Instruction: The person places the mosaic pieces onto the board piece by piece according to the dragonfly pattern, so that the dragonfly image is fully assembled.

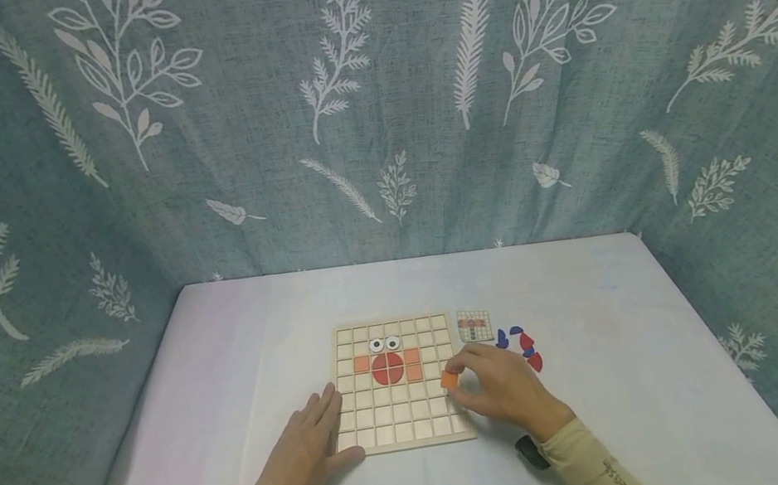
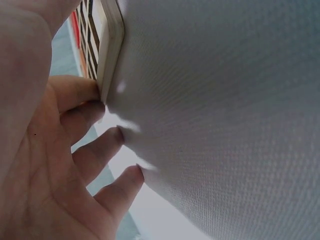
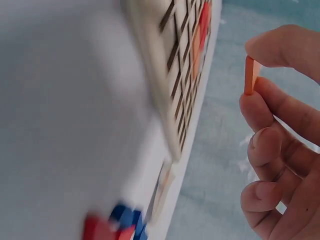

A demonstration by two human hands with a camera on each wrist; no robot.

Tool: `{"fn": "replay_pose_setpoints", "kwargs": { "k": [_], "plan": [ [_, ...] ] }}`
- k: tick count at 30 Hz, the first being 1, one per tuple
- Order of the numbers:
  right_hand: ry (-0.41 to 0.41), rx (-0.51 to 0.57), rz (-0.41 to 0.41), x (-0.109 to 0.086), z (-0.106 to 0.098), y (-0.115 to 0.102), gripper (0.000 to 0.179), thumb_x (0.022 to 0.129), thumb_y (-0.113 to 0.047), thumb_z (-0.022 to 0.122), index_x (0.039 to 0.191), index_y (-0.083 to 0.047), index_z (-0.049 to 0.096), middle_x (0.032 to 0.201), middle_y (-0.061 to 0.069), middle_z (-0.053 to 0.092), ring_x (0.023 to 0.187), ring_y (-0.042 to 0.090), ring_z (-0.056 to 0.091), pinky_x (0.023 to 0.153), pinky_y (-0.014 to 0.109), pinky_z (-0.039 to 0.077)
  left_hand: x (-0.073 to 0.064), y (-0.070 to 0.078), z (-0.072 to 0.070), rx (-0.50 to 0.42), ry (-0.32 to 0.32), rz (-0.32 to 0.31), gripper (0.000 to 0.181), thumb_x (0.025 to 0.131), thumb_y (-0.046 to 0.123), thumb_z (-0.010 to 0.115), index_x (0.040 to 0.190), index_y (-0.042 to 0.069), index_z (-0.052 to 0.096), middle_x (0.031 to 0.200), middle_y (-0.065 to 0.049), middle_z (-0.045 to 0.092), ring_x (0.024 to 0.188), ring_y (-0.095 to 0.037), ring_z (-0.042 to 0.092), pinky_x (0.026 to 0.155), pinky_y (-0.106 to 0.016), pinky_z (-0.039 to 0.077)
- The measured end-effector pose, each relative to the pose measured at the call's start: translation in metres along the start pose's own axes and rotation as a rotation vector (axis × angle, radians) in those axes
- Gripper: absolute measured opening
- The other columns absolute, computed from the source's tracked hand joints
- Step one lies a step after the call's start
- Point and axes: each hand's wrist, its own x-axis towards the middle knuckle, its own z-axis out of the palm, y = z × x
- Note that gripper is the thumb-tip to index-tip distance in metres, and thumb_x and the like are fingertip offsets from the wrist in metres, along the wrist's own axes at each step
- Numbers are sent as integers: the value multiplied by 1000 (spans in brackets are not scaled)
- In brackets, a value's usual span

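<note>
A wooden grid board (image 1: 383,416) lies on the table. On it are two round eye pieces (image 1: 385,344), a red circle (image 1: 388,369) made of quarter pieces, and orange square tiles, one on the left (image 1: 362,364) and two on the right (image 1: 413,364). My left hand (image 1: 306,447) rests along the board's left edge, fingers extended and thumb at the near corner. Between thumb and index finger, my right hand (image 1: 504,386) pinches another orange square tile (image 3: 249,75). That tile is held over the board's right side, its other fingers loosely curled in the right wrist view.
A small pattern card (image 1: 474,325) with a printed grid lies off the board's far right corner. Several loose blue pieces (image 1: 501,339) and red pieces (image 1: 535,361) lie right of it, beyond my right hand. Patterned curtains (image 1: 266,127) hang around the white table (image 1: 610,410).
</note>
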Motion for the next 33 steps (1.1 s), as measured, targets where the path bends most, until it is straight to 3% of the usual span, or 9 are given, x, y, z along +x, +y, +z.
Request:
{"fn": "replay_pose_setpoints", "kwargs": {
  "k": [10,20,27,33],
  "plan": [
    [-43,63,-60,37,23,-26,23,81,-25,82,101,-17,74,94,-9,70,83,12,70,69,23,58,0,2,-2,3,13,-1,91,87,55,73,151,-3,43,159,-19,37,142,-45,38,113,-62,35],
    [-82,41,-86,72,50,-45,19,85,-24,79,103,-18,76,92,-7,70,75,5,65,60,17,52,2,2,-5,-5,-30,-7,92,89,55,71,153,-2,39,161,-19,34,144,-45,35,115,-63,33],
    [-208,-7,-69,89,68,-49,19,86,-34,80,100,-22,77,88,-12,64,73,1,54,61,14,48,0,1,-5,-5,-21,8,91,90,54,71,152,-4,40,160,-20,35,143,-46,37,114,-63,34],
    [-332,12,-14,99,74,-53,13,87,-30,77,97,-23,77,83,-12,56,69,1,48,56,13,39,-1,0,-4,3,-9,22,91,90,55,70,152,-4,40,160,-20,35,142,-46,38,112,-64,36]
  ]
}}
